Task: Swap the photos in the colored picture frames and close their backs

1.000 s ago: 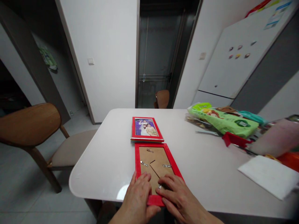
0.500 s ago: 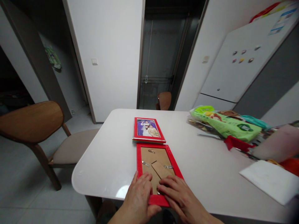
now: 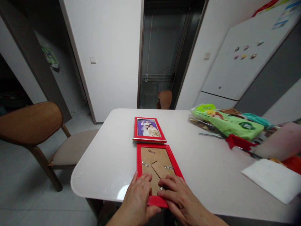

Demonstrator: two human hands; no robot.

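A red picture frame (image 3: 164,157) lies face down near the front edge of the white table (image 3: 110,163), its brown backing board with small metal clips turned up. My left hand (image 3: 138,197) rests flat on the frame's near left part, fingers stretched out, thumb at the lower edge. My right hand (image 3: 180,196) lies on the near right part, fingertips pressing at a small metal clip on the board. Just beyond it lies a second red frame (image 3: 148,129), face up, with a photo of two people.
A wooden chair (image 3: 35,131) stands at the table's left. On the right lie a green snack bag (image 3: 229,124), a red-handled tool (image 3: 237,142), a white sheet (image 3: 274,179) and other packets. A fridge (image 3: 237,66) and a dark doorway stand behind.
Both hands stay on the face-down frame with only small finger shifts. The camera view wobbled slightly.
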